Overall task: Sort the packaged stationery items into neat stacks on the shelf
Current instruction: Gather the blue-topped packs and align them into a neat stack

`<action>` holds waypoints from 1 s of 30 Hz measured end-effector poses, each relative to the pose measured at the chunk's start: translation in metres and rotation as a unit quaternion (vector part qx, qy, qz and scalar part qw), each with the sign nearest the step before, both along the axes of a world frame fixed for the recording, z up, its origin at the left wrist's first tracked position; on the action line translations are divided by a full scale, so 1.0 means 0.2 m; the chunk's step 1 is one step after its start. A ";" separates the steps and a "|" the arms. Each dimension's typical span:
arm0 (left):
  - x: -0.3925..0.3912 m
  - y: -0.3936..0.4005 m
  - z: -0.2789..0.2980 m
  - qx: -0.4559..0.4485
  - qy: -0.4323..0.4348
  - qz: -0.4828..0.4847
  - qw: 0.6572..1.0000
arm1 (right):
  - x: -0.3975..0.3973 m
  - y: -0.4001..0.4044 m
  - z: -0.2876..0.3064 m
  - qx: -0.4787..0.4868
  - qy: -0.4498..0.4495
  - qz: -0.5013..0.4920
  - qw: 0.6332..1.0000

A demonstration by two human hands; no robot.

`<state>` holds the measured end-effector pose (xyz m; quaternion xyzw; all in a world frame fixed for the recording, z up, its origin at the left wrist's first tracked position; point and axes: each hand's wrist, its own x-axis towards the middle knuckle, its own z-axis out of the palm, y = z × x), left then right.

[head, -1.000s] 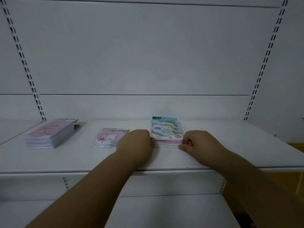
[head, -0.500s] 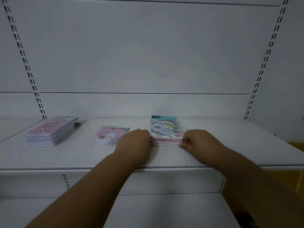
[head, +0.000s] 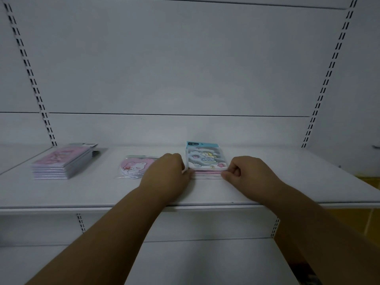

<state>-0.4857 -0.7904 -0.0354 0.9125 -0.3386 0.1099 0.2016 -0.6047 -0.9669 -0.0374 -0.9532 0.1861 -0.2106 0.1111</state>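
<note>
A small stack of packaged notepads with a blue header and a cartoon cover lies on the white shelf, right of centre. My left hand presses against the stack's left side with curled fingers. My right hand presses against its right front corner, fingers also curled. To the left of my left hand lies a clear packet with a pink bear design, partly hidden by that hand. A taller stack of pink packaged items sits at the far left.
White back panels and slotted uprights rise behind the shelf. A lower white shelf lies under my forearms. A strip of yellow shows at the right edge.
Both hands stay pressed on the sides of the blue-header stack. The stack and the other items have not visibly moved.
</note>
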 end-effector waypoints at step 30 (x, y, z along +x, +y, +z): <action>0.03 -0.02 -0.03 -0.002 0.014 -0.008 1.000 | 0.01 -0.01 -0.03 0.047 -0.025 -0.012 0.999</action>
